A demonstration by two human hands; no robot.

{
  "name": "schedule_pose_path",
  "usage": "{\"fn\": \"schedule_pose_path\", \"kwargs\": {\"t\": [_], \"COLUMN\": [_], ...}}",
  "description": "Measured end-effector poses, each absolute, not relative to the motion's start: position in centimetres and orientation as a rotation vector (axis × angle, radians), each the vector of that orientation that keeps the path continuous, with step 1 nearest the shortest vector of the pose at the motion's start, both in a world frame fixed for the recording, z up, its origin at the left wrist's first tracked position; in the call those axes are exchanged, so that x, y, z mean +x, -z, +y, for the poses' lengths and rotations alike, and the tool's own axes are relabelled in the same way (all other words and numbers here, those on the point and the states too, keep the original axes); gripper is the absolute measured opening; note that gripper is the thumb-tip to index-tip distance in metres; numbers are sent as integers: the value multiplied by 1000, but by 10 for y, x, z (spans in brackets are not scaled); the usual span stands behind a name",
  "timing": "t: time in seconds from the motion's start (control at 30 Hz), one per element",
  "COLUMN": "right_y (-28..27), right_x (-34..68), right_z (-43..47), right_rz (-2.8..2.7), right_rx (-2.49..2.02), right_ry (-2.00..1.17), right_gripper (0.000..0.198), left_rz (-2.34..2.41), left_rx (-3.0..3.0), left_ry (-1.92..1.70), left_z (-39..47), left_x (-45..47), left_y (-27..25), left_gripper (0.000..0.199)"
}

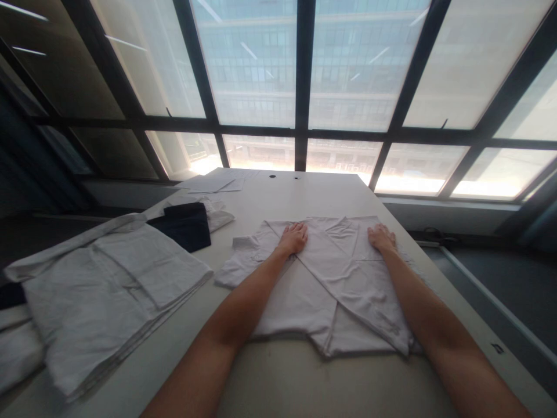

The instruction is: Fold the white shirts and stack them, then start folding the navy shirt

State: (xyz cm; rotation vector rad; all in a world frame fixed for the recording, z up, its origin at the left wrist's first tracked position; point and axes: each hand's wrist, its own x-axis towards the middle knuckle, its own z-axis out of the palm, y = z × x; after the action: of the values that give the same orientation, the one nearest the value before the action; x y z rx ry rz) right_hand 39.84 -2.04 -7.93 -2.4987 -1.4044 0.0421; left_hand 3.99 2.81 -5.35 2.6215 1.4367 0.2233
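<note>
A white garment (296,302), possibly a shirt, lies spread and partly folded on the white table, with overlapping layers and creases. On its far part rests my left hand (295,237), palm down, fingers stretched forward over the cloth. My right hand (382,237) lies on the garment's far right corner, with its fingers extended and the thumb held apart. Both hands touch the fabric and neither lifts it. Part of the garment's right side is hidden under my right forearm.
A stack of folded white cloth (117,284) lies at the left, beside a dark navy cloth (187,226). Paper sheets (213,183) lie at the table's far left. Large framed windows (256,75) rise behind the white table (322,191).
</note>
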Motion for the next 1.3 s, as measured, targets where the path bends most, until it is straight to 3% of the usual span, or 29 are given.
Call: {"fn": "schedule_pose_path", "kwargs": {"t": [0.33, 0.63, 0.93, 1.1, 1.3], "right_y": [83, 86, 67, 62, 77], "right_x": [446, 450, 415, 362, 357], "right_z": [-37, -38, -31, -29, -27], "right_rz": [-650, -1302, -1506, -1909, -2032], "right_rx": [-2647, -2516, -2282, -2090, -2217], "right_ry": [205, 147, 158, 30, -111], "right_gripper": [83, 58, 69, 67, 64], "left_rz": [1433, 1434, 1441, 1439, 1437], "left_rx": [2607, 2608, 2617, 2620, 2612], "left_ry": [-240, -235, -241, -244, -242], "left_z": [28, 26, 27, 27, 28], "left_x": [41, 41, 41, 41, 40], "left_y": [53, 51, 52, 52, 53], "left_gripper": [53, 51, 52, 52, 52]}}
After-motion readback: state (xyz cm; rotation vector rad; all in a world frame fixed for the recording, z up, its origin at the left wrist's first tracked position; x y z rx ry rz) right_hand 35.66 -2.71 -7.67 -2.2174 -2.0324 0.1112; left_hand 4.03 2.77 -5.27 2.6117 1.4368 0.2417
